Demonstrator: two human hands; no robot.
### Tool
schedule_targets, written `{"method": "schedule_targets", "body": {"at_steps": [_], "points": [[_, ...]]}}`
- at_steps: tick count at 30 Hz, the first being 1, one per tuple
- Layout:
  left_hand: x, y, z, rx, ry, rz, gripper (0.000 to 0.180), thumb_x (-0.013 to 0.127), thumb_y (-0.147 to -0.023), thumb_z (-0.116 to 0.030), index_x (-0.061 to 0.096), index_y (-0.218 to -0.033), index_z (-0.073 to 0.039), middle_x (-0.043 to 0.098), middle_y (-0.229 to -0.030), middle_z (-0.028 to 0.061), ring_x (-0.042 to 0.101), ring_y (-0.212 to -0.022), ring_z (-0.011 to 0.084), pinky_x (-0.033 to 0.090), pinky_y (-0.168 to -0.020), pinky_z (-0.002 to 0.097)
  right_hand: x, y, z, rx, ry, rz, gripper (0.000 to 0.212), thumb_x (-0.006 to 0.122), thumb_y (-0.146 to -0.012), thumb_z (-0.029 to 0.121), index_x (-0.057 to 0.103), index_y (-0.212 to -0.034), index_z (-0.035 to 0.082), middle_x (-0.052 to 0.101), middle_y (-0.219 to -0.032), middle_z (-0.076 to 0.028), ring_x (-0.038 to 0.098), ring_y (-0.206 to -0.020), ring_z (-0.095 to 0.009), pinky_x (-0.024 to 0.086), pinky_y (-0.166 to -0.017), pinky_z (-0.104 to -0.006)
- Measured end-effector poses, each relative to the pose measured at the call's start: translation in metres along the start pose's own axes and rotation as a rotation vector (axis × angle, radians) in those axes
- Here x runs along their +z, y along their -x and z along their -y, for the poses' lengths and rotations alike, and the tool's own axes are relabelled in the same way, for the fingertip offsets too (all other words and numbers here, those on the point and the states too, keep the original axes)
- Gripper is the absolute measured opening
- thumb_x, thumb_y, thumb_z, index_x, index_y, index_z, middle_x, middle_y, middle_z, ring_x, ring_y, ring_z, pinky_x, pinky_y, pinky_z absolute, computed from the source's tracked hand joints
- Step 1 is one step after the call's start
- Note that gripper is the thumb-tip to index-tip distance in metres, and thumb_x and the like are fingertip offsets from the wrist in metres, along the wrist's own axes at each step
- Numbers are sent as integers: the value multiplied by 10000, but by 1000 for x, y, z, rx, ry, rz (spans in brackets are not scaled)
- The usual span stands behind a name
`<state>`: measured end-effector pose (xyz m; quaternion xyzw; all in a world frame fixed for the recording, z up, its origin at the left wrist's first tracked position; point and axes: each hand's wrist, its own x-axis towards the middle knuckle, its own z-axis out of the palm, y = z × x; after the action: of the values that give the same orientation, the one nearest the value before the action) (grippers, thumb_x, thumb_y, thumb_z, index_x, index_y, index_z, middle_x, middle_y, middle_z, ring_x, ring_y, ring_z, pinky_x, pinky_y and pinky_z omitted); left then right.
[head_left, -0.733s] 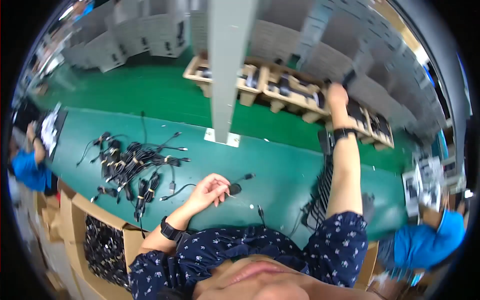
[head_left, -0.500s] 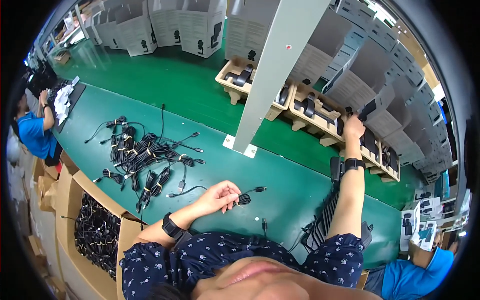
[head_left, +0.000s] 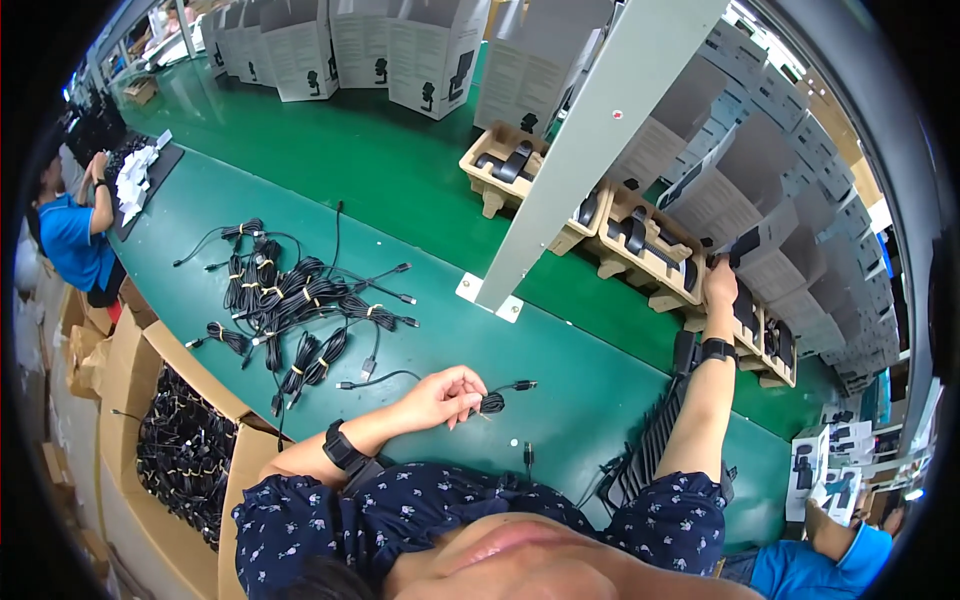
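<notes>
My left hand [head_left: 445, 397] rests over the green table, with thumb and fingers pinched at a small coiled black cable [head_left: 492, 402]; its plug end lies out to the right. My right arm reaches far across to a row of pulp trays. My right hand [head_left: 720, 282] is closed at a tray's edge beside a printed box, and its fingertips are hidden, so what it grips does not show. The nearest full tray [head_left: 640, 258] holds black device parts. To the left on the table is a pile of bundled black cables [head_left: 290, 290] tied with pale bands.
A grey metal post [head_left: 560, 180] rises from the table. Open printed boxes [head_left: 430, 60] line the far side. Black stands [head_left: 645, 440] lie beneath my right forearm. A carton of cables [head_left: 185, 455] stands at left. Co-workers in blue sit at left [head_left: 75, 235] and right [head_left: 825, 560].
The whole view has shifted slightly, with trays and post now further right in it. My right hand sits a little lower in view, still at the trays. My left hand keeps the cable.
</notes>
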<state>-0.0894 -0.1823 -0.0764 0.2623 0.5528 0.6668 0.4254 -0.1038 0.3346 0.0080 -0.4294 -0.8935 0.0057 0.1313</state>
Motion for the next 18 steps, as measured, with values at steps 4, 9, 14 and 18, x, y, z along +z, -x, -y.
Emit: {"method": "schedule_targets", "body": {"at_steps": [4, 9, 14, 18], "points": [[0, -3, -2, 27, -17, 3, 123, 488, -899, -91, 489, -996, -15, 551, -768, 52, 524, -592, 80, 440, -449, 195, 15, 5, -34, -55, 8, -97, 287, 562, -818, 283, 494, -1027, 98, 587, -943, -190, 566, -885, -383, 448, -750, -473], [-3, 1, -5, 61, -75, -124, 124, 538, -873, -79, 512, -980, -24, 569, -834, 44, 544, -637, 84, 451, -503, 196, -10, 68, -16, -375, -69, -523, 341, 619, -742, 203, 554, -1061, 100, 542, -1068, -141, 515, -991, -333, 428, -836, -423], [7, 7, -33, 456, -1138, -287, 472, 756, -616, -127, 526, -1018, -34, 526, -967, 113, 499, -909, 278, 411, -799, 362, -54, 136, -23, -556, -120, -456, 302, 628, -774, 212, 558, -1036, 80, 561, -1021, -121, 522, -974, -313, 429, -821, -397], [15, 6, -27, 412, -1283, -214, 412, 752, -623, -129, 533, -958, -32, 512, -920, 98, 484, -864, 267, 407, -752, 356, -102, 199, -41, -560, -115, -191, 283, 616, -798, 258, 571, -1008, 74, 595, -922, -87, 548, -925, -270, 441, -788, -368]]}}
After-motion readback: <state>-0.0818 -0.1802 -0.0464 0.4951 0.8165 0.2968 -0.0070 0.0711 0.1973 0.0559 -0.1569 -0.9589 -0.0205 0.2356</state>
